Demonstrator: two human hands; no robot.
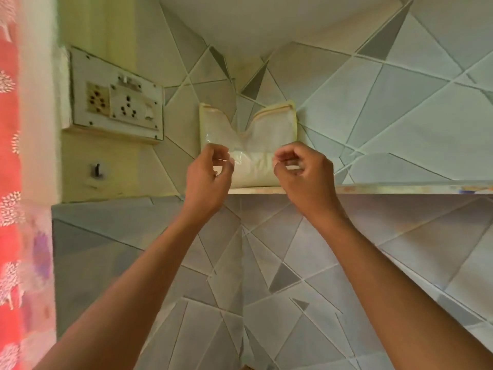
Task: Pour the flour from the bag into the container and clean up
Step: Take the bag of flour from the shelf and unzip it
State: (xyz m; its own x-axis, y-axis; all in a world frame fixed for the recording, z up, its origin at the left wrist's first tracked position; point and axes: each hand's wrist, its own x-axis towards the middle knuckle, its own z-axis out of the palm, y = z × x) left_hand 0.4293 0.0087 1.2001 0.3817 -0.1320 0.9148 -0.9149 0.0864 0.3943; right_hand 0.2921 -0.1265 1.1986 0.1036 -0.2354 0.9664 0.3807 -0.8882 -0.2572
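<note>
hands [206, 177] by flour-filled bag [248, 145]

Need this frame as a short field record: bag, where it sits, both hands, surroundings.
bag: clear plastic bag, flour in its lower part, top sagging in the middle
support: shelf, in the tiled wall corner
left hand: left hand at the bag's left side, fingers curled; grip unclear
right hand: right hand at the bag's right side, fingers curled; grip unclear
nearby: socket panel on the wall to the left
container: not in view
</note>
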